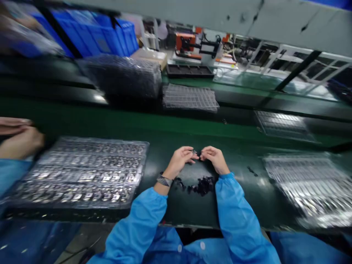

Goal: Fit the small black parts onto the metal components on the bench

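Tiny part (194,152), dark, perhaps glossy

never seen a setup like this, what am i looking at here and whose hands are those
There is no machine at work here: the bare hands in the middle belong to the person wearing the camera on their head, looking forward and down. This is the only view. The left hand pinches a small part, too blurred to identify; the right hand has its fingertips close beside it. Just below, a loose pile of black pieces lies on the dark green bench. A filled clear tray lies to the left, and another tray to the right. The hand at far left is another person's.
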Action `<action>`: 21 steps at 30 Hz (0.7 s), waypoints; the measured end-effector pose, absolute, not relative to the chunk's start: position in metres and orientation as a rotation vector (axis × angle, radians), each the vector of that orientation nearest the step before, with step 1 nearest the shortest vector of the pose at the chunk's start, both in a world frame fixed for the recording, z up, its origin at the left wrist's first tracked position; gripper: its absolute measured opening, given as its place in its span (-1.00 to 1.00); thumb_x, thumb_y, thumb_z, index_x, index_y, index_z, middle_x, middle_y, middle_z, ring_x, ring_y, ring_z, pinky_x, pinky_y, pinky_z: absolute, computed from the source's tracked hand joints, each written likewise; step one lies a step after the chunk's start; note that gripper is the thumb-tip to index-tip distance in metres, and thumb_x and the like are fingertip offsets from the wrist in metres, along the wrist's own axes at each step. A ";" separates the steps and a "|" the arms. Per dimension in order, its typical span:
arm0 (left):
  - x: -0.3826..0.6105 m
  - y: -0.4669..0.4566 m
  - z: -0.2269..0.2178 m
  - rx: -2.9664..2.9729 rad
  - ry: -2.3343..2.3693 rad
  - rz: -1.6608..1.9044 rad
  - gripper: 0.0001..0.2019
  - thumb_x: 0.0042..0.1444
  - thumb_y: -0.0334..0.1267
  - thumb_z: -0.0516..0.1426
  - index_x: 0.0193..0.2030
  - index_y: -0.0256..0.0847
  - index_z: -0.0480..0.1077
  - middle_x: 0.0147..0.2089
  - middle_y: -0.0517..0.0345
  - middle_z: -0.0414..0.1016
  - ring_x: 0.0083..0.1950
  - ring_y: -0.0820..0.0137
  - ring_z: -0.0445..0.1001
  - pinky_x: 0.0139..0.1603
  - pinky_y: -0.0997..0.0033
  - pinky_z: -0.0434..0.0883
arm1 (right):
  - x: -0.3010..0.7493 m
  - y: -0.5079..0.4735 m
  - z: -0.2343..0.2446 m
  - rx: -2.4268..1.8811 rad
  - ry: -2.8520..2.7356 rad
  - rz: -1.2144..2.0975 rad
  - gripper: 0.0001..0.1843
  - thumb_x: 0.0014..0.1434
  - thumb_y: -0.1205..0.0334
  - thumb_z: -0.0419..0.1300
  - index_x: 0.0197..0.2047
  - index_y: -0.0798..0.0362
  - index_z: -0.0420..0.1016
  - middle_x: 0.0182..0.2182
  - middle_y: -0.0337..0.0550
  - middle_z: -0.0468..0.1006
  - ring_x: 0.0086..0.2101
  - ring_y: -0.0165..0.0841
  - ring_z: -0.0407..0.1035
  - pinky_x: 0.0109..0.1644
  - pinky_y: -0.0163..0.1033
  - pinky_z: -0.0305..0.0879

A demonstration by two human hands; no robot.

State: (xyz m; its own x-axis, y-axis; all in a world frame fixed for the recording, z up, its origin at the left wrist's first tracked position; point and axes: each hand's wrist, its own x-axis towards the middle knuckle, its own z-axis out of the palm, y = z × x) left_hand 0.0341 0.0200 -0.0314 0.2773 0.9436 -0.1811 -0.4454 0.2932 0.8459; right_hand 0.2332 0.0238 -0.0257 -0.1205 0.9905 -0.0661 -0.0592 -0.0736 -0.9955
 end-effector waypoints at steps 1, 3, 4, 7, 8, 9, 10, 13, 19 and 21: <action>0.035 0.018 -0.032 0.767 0.797 1.073 -0.57 0.00 -0.23 0.41 -0.04 -0.33 0.41 -0.21 -0.08 0.64 -0.16 0.14 0.68 -0.26 0.34 0.54 | 0.234 0.022 -0.024 -1.168 -1.225 1.381 -0.59 -0.03 -0.04 0.51 -0.28 0.07 0.56 -0.47 -0.15 0.65 -0.44 -0.30 0.50 -0.25 -0.18 0.44; 0.038 0.016 -0.036 0.754 0.795 1.080 -0.53 -0.04 -0.16 0.42 -0.07 -0.33 0.40 -0.26 -0.08 0.63 -0.21 0.12 0.68 -0.31 0.34 0.52 | 0.236 0.020 -0.025 -1.214 -1.224 1.381 -0.56 -0.05 -0.05 0.52 -0.25 0.09 0.59 -0.39 -0.05 0.69 -0.38 -0.24 0.55 -0.20 -0.16 0.48; 0.039 0.017 -0.040 0.742 0.782 1.086 -0.51 -0.06 -0.13 0.43 -0.08 -0.33 0.39 -0.28 -0.08 0.63 -0.22 0.11 0.68 -0.31 0.32 0.52 | 0.238 0.021 -0.028 -1.234 -1.218 1.406 -0.53 -0.05 -0.07 0.53 -0.22 0.10 0.61 -0.33 0.01 0.71 -0.31 -0.19 0.58 -0.14 -0.13 0.50; 0.039 0.024 -0.051 0.722 0.773 1.128 -0.44 -0.14 -0.07 0.46 -0.10 -0.33 0.38 -0.30 -0.08 0.62 -0.25 0.09 0.68 -0.34 0.30 0.53 | 0.241 0.028 -0.038 -1.256 -1.187 1.410 -0.47 -0.10 -0.16 0.53 -0.26 0.11 0.62 -0.29 0.11 0.71 -0.25 -0.07 0.61 -0.10 -0.08 0.54; 0.039 0.025 -0.054 0.717 0.774 1.144 -0.42 -0.17 -0.06 0.47 -0.11 -0.33 0.38 -0.31 -0.09 0.61 -0.26 0.09 0.68 -0.35 0.30 0.53 | 0.241 0.030 -0.041 -1.257 -1.180 1.387 -0.46 -0.12 -0.18 0.53 -0.28 0.11 0.62 -0.29 0.11 0.71 -0.25 -0.05 0.61 -0.11 -0.08 0.55; 0.039 0.026 -0.056 0.713 0.776 1.158 -0.41 -0.19 -0.06 0.48 -0.12 -0.33 0.38 -0.31 -0.09 0.61 -0.26 0.08 0.68 -0.35 0.30 0.53 | 0.242 0.031 -0.043 -1.259 -1.172 1.364 -0.46 -0.13 -0.19 0.53 -0.30 0.10 0.61 -0.30 0.11 0.70 -0.25 -0.04 0.61 -0.13 -0.09 0.56; 0.039 0.027 -0.056 0.709 0.778 1.168 -0.41 -0.20 -0.06 0.48 -0.12 -0.33 0.38 -0.32 -0.10 0.61 -0.27 0.08 0.68 -0.36 0.30 0.53 | 0.242 0.032 -0.045 -1.262 -1.164 1.337 -0.46 -0.13 -0.19 0.53 -0.32 0.10 0.61 -0.31 0.11 0.70 -0.26 -0.05 0.61 -0.15 -0.10 0.57; 0.040 0.025 -0.054 0.710 0.778 1.172 -0.43 -0.19 -0.08 0.47 -0.13 -0.33 0.38 -0.32 -0.11 0.61 -0.26 0.06 0.68 -0.36 0.29 0.52 | 0.243 0.031 -0.047 -1.267 -1.136 1.268 -0.48 -0.14 -0.15 0.54 -0.31 0.10 0.60 -0.33 0.08 0.70 -0.29 -0.08 0.61 -0.20 -0.14 0.58; 0.039 0.024 -0.048 0.717 0.785 1.151 -0.46 -0.19 -0.11 0.46 -0.15 -0.33 0.39 -0.33 -0.10 0.61 -0.25 0.04 0.68 -0.38 0.31 0.50 | 0.246 0.033 -0.049 -1.230 -1.089 1.246 -0.41 -0.10 -0.06 0.52 -0.07 0.09 0.60 -0.28 0.03 0.70 -0.31 -0.10 0.60 -0.25 -0.13 0.59; 0.039 0.024 -0.047 0.719 0.791 1.149 -0.47 -0.18 -0.12 0.46 -0.15 -0.33 0.39 -0.33 -0.10 0.61 -0.25 0.04 0.68 -0.38 0.31 0.50 | 0.246 0.034 -0.050 -1.243 -1.093 1.258 -0.42 -0.11 -0.07 0.52 -0.08 0.11 0.63 -0.28 0.05 0.71 -0.27 -0.09 0.60 -0.23 -0.13 0.59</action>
